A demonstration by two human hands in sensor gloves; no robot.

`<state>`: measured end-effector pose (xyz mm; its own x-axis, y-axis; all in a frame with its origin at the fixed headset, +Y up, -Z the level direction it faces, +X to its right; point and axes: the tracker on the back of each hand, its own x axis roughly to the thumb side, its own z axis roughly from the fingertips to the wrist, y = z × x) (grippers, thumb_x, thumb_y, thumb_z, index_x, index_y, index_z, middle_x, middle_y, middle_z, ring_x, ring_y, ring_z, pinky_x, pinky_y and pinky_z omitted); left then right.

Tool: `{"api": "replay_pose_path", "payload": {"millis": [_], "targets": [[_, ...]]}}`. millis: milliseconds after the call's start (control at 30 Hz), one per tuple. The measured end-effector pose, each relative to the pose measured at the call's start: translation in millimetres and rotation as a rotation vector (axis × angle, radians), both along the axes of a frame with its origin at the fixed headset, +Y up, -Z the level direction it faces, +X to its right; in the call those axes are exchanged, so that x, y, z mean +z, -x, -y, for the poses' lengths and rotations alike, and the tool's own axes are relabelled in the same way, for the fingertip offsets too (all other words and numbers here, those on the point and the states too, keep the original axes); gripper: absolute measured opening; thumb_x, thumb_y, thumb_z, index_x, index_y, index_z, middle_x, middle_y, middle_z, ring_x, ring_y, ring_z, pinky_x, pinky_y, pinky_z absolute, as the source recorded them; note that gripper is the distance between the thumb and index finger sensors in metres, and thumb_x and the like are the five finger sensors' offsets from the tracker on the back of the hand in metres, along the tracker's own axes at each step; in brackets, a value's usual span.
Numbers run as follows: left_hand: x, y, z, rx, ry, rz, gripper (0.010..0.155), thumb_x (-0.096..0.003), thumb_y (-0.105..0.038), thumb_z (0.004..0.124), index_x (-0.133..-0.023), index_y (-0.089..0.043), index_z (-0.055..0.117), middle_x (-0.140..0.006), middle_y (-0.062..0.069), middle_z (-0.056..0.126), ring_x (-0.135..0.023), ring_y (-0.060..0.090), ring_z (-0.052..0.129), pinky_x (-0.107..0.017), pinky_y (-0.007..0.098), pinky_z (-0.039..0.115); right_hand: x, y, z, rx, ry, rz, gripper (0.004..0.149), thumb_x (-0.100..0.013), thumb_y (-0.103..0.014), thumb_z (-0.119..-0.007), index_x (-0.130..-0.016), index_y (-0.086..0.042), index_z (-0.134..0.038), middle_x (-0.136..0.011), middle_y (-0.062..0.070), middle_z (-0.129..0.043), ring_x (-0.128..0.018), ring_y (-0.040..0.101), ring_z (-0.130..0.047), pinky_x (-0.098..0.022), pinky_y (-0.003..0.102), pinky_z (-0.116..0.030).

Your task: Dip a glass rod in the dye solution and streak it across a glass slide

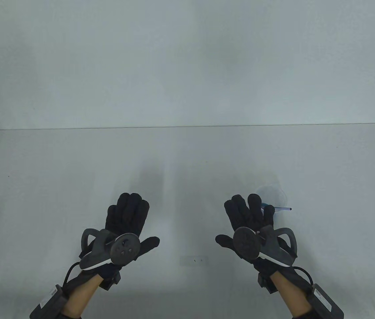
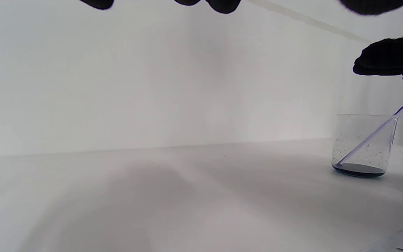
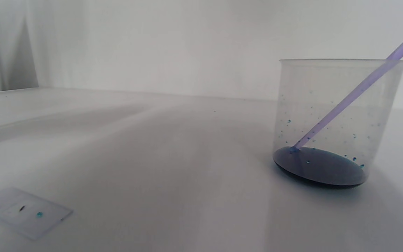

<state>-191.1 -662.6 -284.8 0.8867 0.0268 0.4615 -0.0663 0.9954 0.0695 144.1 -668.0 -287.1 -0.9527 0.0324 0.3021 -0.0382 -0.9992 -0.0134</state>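
A clear beaker (image 1: pixel 275 196) (image 2: pixel 364 145) (image 3: pixel 334 115) with a thin layer of dark blue dye stands on the white table, right of centre. A pale violet glass rod (image 1: pixel 282 209) (image 2: pixel 376 131) (image 3: pixel 348 98) leans in it, its lower end in the dye. A glass slide (image 1: pixel 193 261) (image 3: pixel 25 211) with small dye spots lies flat between the hands. My left hand (image 1: pixel 129 216) is open and empty, fingers spread, above the table. My right hand (image 1: pixel 245 214) is open and empty, hovering just in front of the beaker and partly hiding it.
The white table (image 1: pixel 187 159) ends at a far edge against a plain white wall. A corner of the slide (image 2: pixel 402 241) shows at the bottom right of the left wrist view.
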Motion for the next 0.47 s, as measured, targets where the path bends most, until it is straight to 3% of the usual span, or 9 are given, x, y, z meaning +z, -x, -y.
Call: {"api": "replay_pose_path", "payload": {"millis": [467], "targets": [[0.1,1.2,3.6,-0.011,0.022,-0.005,0.094,-0.0518,-0.067,0.055,-0.118,-0.008,0.025,-0.123,0.026,0.018,-0.112,0.055,0.019,-0.078,0.068,0.036,0.3,-2.2,-0.6,-0.001,0.014,0.016,0.089,-0.046,-0.075,-0.039,-0.115,-0.022,-0.018,-0.126,0.005,-0.021,-0.114,0.049,-0.021,-0.075,0.072,-0.028]]}}
